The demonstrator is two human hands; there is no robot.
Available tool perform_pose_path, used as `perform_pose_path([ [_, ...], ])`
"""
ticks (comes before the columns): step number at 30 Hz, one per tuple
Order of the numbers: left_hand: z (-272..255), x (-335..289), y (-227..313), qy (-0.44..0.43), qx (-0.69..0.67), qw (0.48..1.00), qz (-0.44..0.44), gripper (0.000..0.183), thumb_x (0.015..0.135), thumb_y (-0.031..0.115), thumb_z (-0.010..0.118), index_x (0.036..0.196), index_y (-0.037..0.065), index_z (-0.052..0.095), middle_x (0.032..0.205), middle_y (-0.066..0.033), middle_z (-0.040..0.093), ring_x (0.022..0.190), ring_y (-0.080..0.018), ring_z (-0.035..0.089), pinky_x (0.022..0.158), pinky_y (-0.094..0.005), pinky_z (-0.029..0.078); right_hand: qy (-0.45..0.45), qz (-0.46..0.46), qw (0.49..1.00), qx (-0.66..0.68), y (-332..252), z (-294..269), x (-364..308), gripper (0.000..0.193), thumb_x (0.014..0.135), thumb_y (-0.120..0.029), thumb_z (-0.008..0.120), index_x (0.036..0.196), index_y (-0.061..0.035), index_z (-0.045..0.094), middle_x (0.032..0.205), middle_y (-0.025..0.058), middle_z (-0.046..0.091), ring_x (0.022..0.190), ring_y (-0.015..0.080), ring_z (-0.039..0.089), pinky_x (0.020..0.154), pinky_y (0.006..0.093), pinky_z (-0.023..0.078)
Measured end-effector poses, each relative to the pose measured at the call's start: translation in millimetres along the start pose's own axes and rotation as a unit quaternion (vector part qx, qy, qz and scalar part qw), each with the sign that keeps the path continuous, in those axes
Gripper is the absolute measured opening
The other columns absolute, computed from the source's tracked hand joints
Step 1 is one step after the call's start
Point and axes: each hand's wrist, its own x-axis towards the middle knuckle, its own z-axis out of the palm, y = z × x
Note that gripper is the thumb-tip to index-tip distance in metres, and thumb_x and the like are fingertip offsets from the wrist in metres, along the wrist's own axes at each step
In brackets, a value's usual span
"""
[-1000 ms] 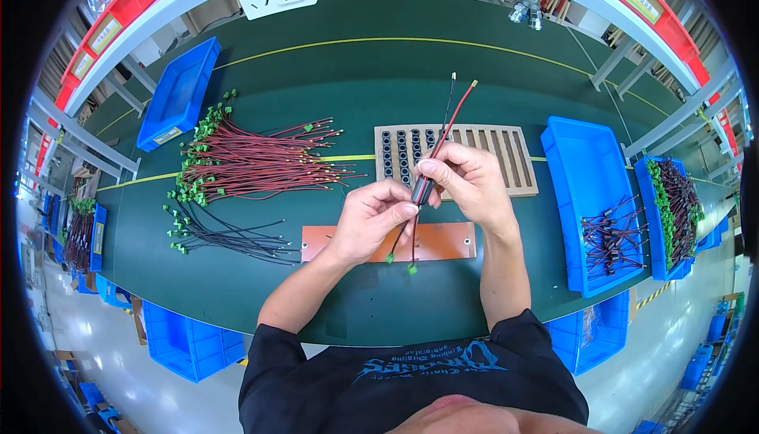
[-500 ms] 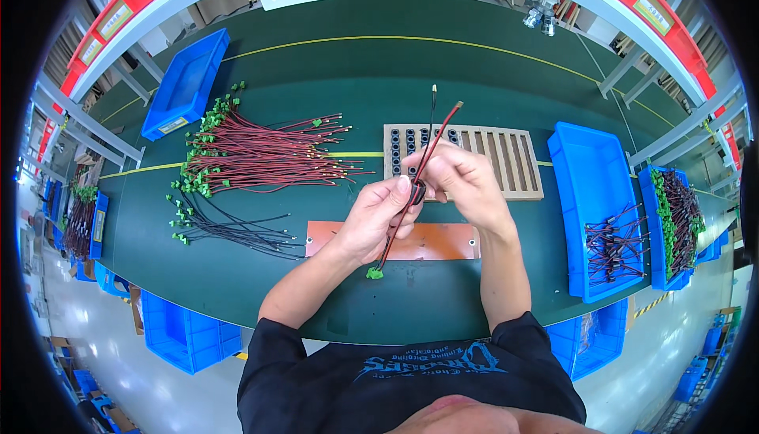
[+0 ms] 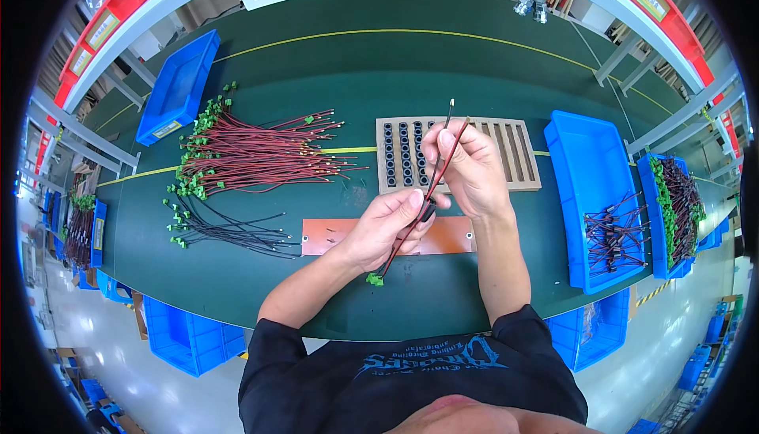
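Note:
Between my hands runs a red-and-black wire pair (image 3: 390,261) with a green connector (image 3: 375,279) at its lower end. A black ring-shaped core (image 3: 428,211) sits around the wires beside the left fingers. My left hand (image 3: 383,228) is closed on the pair below the core. Higher up, my right hand (image 3: 473,169) pinches the wires, whose free ends stick up past its fingers. Behind the hands lies a wooden tray (image 3: 531,183) with rows of black cores in its left slots. An orange-brown plate (image 3: 316,236) lies on the table under the left hand.
Many red-and-black wires (image 3: 261,149) with green connectors are piled on the left, with black wires (image 3: 237,227) nearer me. A blue bin (image 3: 577,149) on the right holds wire assemblies; another bin (image 3: 658,264) stands beside it. At far left is a blue bin (image 3: 175,90).
My right hand has moved up along the wires, away from the core, and now pinches nearer their free ends. The left hand and core have shifted slightly down and right.

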Motion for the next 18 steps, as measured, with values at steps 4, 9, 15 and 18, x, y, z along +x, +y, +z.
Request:
perform_pose_path([
  [4,2.0,-1.6,1.2,-0.002,-0.006,1.0,0.017,0.048,0.112,0.045,0.037,0.121,0.003,0.06,0.078,0.0013,0.048,0.06,-0.0061,0.036,0.049,-0.0224,0.029,-0.021,0.045,0.998,0.031,-6.5,0.8,-2.0,0.028,0.108,-0.024,0.055,0.108,0.0009,0.068,0.085,0.0022,0.061,0.075,0.0075,0.054,0.061,0.022,0.045],
  [9,-7.4,-0.2,-7.0,-0.026,-0.008,1.0,-0.006,0.045,0.112,0.046,0.036,0.115,0.006,0.058,0.078,0.0012,0.048,0.06,-0.0064,0.036,0.049,-0.0223,0.029,-0.014,-0.023,0.989,0.143,-3.8,11.7,0.5,0.031,0.111,-0.029,0.048,0.101,-0.003,0.062,0.08,0.0003,0.055,0.073,0.0094,0.052,0.06,0.0243,0.045],
  [15,-3.6,-0.7,-11.6,-0.021,-0.02,0.999,0.016,0.044,0.112,0.047,0.035,0.111,0.008,0.055,0.078,0.0004,0.048,0.059,-0.0073,0.036,0.049,-0.0224,0.029,-0.049,0.117,0.9,0.416,-6.0,-7.7,4.8,0.031,0.113,-0.029,0.04,0.093,-0.0096,0.054,0.068,-0.0046,0.037,0.057,0.0068,0.036,0.051,0.0247,0.036],
  [18,-2.0,-2.2,-12.7,-0.011,-0.021,1.0,0.013,0.044,0.112,0.047,0.034,0.111,0.008,0.055,0.078,-0.0001,0.048,0.059,-0.0077,0.036,0.049,-0.0224,0.029,-0.065,0.159,0.9,0.402,-12.7,1.9,-0.1,0.034,0.112,-0.027,0.04,0.085,-0.0112,0.051,0.063,-0.0062,0.033,0.052,0.0066,0.029,0.046,0.0239,0.031],
])
